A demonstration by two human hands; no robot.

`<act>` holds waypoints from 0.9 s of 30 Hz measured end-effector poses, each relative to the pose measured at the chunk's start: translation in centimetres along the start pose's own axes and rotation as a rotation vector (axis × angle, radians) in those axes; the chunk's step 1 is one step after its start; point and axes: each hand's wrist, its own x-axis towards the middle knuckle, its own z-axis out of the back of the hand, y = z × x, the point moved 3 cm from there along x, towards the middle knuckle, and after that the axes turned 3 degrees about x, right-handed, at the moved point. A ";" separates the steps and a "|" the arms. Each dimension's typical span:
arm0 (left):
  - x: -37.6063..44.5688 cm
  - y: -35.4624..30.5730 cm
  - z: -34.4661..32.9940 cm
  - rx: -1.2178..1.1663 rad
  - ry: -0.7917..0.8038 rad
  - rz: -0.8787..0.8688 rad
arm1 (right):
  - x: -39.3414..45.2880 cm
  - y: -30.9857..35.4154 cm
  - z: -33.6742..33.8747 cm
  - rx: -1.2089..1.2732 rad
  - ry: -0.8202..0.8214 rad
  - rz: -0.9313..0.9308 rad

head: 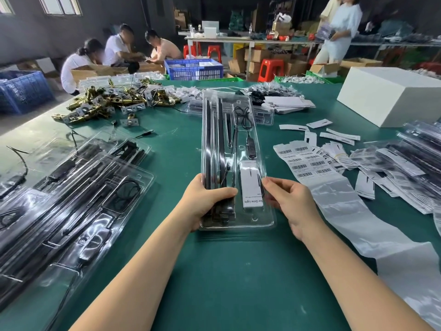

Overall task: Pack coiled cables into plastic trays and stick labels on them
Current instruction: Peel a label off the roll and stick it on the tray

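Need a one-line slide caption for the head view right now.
Left hand grips the clear plastic clamshell tray of black cables on the green table; right hand pinches its edge.

left hand (205,199) grips tray (235,149) — right hand (290,201) pinches its edge | green table (238,271)

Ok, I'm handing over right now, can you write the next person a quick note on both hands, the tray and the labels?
Left hand: grips the near left edge of the clear tray, thumb on top.
Right hand: fingers curled at the tray's near right edge, pinching the rim as far as can be seen.
The tray lies lengthwise on the green table, already holding black bars, a coiled cable and a white card.
Barcode label sheet lies right of the tray; no barcode label visible on this tray.
Filled trays are stacked left.
Left to do: probably label this one, then stack it.
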 end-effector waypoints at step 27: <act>-0.5 -0.3 -0.2 -0.006 0.048 -0.001 | -0.1 -0.4 -0.9 -0.034 0.046 0.045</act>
